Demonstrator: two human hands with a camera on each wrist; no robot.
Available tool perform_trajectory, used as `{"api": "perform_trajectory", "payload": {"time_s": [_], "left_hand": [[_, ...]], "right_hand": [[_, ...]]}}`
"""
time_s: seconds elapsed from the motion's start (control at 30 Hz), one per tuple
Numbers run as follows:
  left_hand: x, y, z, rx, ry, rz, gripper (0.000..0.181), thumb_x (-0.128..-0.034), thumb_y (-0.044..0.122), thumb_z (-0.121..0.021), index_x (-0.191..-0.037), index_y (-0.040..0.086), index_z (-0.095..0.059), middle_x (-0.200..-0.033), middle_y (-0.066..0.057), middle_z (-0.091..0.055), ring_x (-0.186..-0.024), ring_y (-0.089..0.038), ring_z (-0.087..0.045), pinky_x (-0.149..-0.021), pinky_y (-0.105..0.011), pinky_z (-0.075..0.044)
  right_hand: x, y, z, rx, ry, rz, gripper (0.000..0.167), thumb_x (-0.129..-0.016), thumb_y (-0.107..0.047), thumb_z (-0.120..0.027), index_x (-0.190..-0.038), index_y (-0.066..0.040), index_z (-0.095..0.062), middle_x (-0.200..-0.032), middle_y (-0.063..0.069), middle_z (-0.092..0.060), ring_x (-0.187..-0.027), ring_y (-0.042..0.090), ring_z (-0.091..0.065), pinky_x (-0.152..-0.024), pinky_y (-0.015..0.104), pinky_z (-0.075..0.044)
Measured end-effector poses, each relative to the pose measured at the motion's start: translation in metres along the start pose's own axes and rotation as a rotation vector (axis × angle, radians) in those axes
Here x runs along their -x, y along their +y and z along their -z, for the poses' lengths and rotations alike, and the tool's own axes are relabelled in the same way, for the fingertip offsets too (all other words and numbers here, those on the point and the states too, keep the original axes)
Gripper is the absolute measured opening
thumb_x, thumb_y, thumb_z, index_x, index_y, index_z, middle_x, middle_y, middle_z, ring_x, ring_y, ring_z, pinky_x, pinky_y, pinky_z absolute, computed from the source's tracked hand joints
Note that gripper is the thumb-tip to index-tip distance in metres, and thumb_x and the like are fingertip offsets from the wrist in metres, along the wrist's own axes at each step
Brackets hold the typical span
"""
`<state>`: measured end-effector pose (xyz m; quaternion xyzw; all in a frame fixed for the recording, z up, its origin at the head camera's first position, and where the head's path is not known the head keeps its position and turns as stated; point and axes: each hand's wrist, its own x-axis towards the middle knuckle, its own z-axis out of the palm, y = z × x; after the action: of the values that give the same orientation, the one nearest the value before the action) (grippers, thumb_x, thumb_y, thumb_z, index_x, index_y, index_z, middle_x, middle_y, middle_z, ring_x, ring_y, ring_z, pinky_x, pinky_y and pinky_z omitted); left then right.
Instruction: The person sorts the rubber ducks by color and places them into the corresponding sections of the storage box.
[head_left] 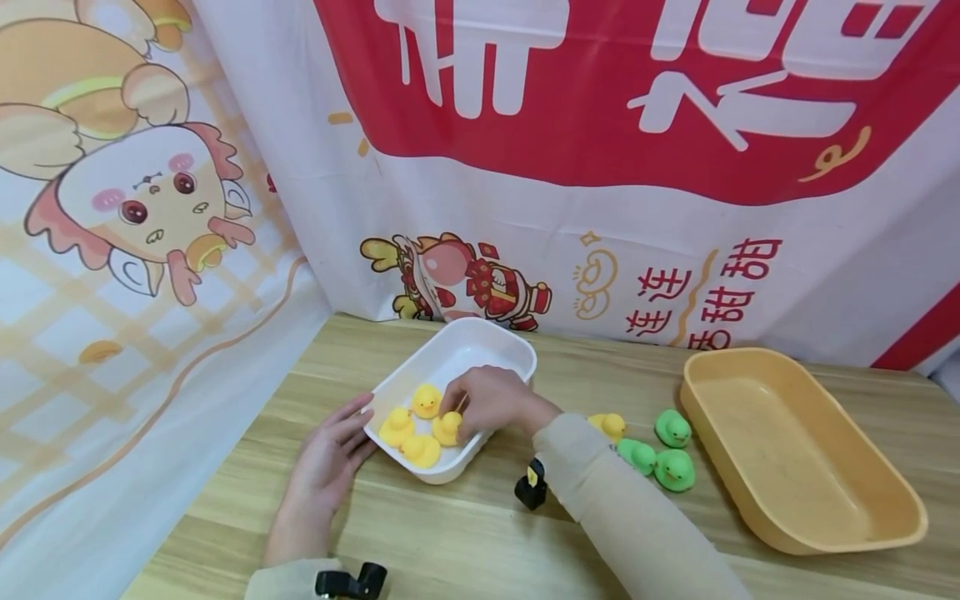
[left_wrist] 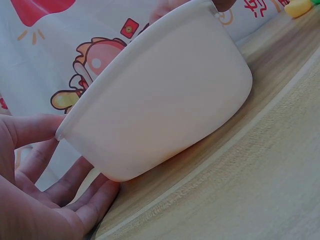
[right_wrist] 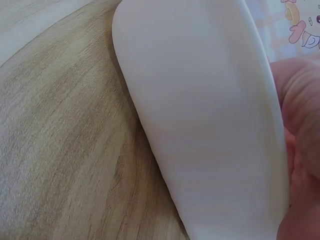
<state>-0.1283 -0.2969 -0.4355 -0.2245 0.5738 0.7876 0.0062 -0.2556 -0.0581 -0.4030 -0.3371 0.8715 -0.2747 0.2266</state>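
Head view: white bin (head_left: pixel 437 477) has four yellow ducks (head_left: pixel 422 451) inside, counting the gripped duck (head_left: pixel 447 429) along its right side; I'd call yellow loading mostly done. Left over: at least one loose yellow duck (head_left: pixel 611 427), partly behind the sleeve (head_left: pixel 637 517), plus three green ducks (head_left: pixel 675 471), all right of white bin; tan tray (head_left: pixel 795 458) farther right of it. Right hand (head_left: pixel 489 402) reaches over white bin's right rim, narrow pinch; gripped duck sits at the fingertips. Left hand (head_left: pixel 327 463) isn't gripping, fingers against white bin's left side.
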Motion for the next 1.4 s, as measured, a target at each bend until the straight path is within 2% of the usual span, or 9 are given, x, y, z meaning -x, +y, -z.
{"api": "perform_trajectory", "payload": {"time_s": [0.23, 0.57, 0.67, 0.8, 0.9, 1.0, 1.17, 1.27, 1.4], "left_hand": [[-0.001, 0.002, -0.001, -0.011, 0.003, -0.002, 0.052, -0.1068, 0.018, -0.065, -0.157, 0.018, -0.053, -0.168, -0.005, -0.041, -0.142, -0.016, -0.053, -0.109, -0.026, -0.054], [-0.002, 0.003, -0.004, -0.021, -0.004, -0.005, 0.052, -0.1064, 0.019, -0.067, -0.157, 0.019, -0.054, -0.168, -0.004, -0.042, -0.139, -0.014, -0.055, -0.109, -0.026, -0.054], [-0.002, 0.004, -0.004, -0.025, -0.009, -0.007, 0.053, -0.1064, 0.02, -0.067, -0.157, 0.019, -0.053, -0.168, -0.005, -0.041, -0.139, -0.013, -0.056, -0.11, -0.026, -0.053], [-0.001, 0.003, -0.004, -0.038, -0.013, -0.008, 0.055, -0.1066, 0.02, -0.067, -0.159, 0.018, -0.05, -0.169, -0.006, -0.041, -0.136, -0.012, -0.057, -0.113, -0.028, -0.052], [0.0, 0.001, -0.003, -0.045, -0.012, -0.001, 0.057, -0.1068, 0.02, -0.066, -0.16, 0.017, -0.048, -0.169, -0.006, -0.04, -0.132, -0.009, -0.06, -0.112, -0.028, -0.053], [-0.001, 0.0, -0.002, -0.046, -0.009, 0.002, 0.056, -0.1066, 0.02, -0.067, -0.16, 0.018, -0.049, -0.169, -0.006, -0.039, -0.127, -0.006, -0.062, -0.109, -0.026, -0.054], [-0.003, 0.001, -0.001, -0.05, -0.005, -0.007, 0.058, -0.1063, 0.022, -0.067, -0.161, 0.018, -0.048, -0.169, -0.005, -0.039, -0.124, -0.003, -0.063, -0.104, -0.023, -0.055], [-0.003, 0.001, -0.001, -0.056, -0.009, -0.007, 0.059, -0.1069, 0.021, -0.066, -0.162, 0.017, -0.046, -0.17, -0.005, -0.039, -0.132, -0.008, -0.059, -0.106, -0.024, -0.055], [-0.001, 0.001, -0.001, -0.054, -0.009, -0.005, 0.06, -0.1077, 0.02, -0.064, -0.164, 0.016, -0.043, -0.172, -0.006, -0.036, -0.147, -0.019, -0.049, -0.113, -0.028, -0.051]], "right_hand": [[0.002, 0.001, 0.002, -0.04, 0.003, -0.006, 0.032, -0.073, -0.019, -0.094, -0.098, -0.033, -0.081, -0.101, -0.018, -0.076, -0.103, 0.008, -0.065, -0.103, 0.041, -0.048], [0.0, 0.005, 0.005, -0.131, 0.057, 0.035, 0.023, -0.082, -0.027, -0.093, -0.102, -0.027, -0.082, -0.104, -0.013, -0.077, -0.104, 0.01, -0.066, -0.106, 0.04, -0.051], [0.002, 0.002, 0.005, -0.214, 0.127, 0.028, 0.018, -0.087, -0.025, -0.09, -0.102, -0.023, -0.081, -0.103, -0.011, -0.078, -0.105, 0.012, -0.066, -0.105, 0.04, -0.052], [0.007, -0.003, 0.005, -0.345, 0.336, 0.037, 0.007, -0.094, -0.022, -0.083, -0.097, -0.017, -0.08, -0.098, -0.006, -0.077, -0.101, 0.015, -0.067, -0.096, 0.037, -0.056], [0.017, -0.008, 0.009, -0.393, 0.497, 0.053, 0.006, -0.096, -0.02, -0.08, -0.096, -0.013, -0.08, -0.095, -0.004, -0.077, -0.097, 0.015, -0.067, -0.086, 0.032, -0.056], [0.029, -0.013, 0.018, -0.407, 0.576, 0.058, 0.005, -0.096, -0.017, -0.079, -0.097, -0.013, -0.08, -0.095, -0.003, -0.078, -0.096, 0.014, -0.068, -0.082, 0.031, -0.056], [0.057, -0.015, 0.031, -0.474, 0.578, 0.034, 0.004, -0.096, -0.017, -0.08, -0.1, -0.016, -0.08, -0.101, -0.002, -0.078, -0.101, 0.018, -0.069, -0.085, 0.032, -0.059], [0.076, -0.01, 0.035, -0.523, 0.583, 0.003, 0.006, -0.095, -0.016, -0.08, -0.101, -0.016, -0.079, -0.105, 0.0, -0.078, -0.103, 0.023, -0.069, -0.087, 0.034, -0.059], [0.098, 0.004, 0.035, -0.56, 0.613, -0.06, 0.009, -0.095, -0.016, -0.081, -0.103, -0.015, -0.079, -0.107, 0.003, -0.078, -0.098, 0.024, -0.069, -0.085, 0.033, -0.058]]}}
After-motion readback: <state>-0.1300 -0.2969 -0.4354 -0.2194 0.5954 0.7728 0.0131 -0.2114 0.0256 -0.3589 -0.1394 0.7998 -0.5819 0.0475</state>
